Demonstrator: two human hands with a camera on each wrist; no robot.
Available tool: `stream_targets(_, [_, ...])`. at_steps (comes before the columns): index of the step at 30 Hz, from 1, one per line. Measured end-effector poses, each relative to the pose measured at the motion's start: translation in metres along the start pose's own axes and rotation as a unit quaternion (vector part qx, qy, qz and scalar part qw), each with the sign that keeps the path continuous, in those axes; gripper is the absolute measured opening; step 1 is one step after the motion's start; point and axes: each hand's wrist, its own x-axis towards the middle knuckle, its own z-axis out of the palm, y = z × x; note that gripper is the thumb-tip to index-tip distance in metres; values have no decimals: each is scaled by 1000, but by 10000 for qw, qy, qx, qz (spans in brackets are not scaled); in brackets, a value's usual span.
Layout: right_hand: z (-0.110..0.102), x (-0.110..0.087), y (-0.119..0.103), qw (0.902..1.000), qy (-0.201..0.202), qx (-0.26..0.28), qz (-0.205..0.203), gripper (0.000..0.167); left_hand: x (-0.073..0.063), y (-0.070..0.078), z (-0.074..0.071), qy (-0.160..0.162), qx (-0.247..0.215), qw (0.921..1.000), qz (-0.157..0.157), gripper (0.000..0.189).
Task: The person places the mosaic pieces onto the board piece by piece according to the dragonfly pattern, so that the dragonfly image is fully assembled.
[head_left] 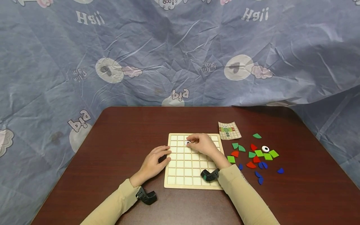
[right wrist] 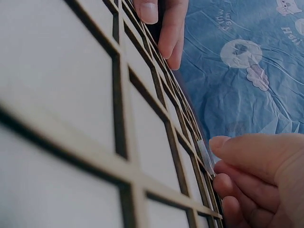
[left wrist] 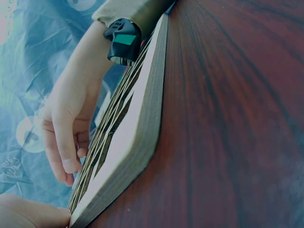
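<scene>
While the left hand (head_left: pixel 153 162), fingers relaxed, touches the left edge of the board (head_left: pixel 180 164), the right hand (head_left: pixel 203 144) pinches a white disc (head_left: pixel 187 142) near the board's far edge.

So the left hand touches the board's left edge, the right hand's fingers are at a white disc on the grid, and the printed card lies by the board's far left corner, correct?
Not quite: the printed card lies by the far right corner of the board, as the head view shows. The left hand and right hand are as you say.
</scene>
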Motion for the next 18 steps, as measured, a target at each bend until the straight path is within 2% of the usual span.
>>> stream_targets(6, [-16, -2, -9, 9997, 218, 39, -65, 30, 0, -1, 0, 35, -3, 10000, 33, 31])
stream_targets(18, [-69, -14, -12, 9944, 935, 473, -137, 31, 0, -1, 1, 44, -32, 10000, 38, 30])
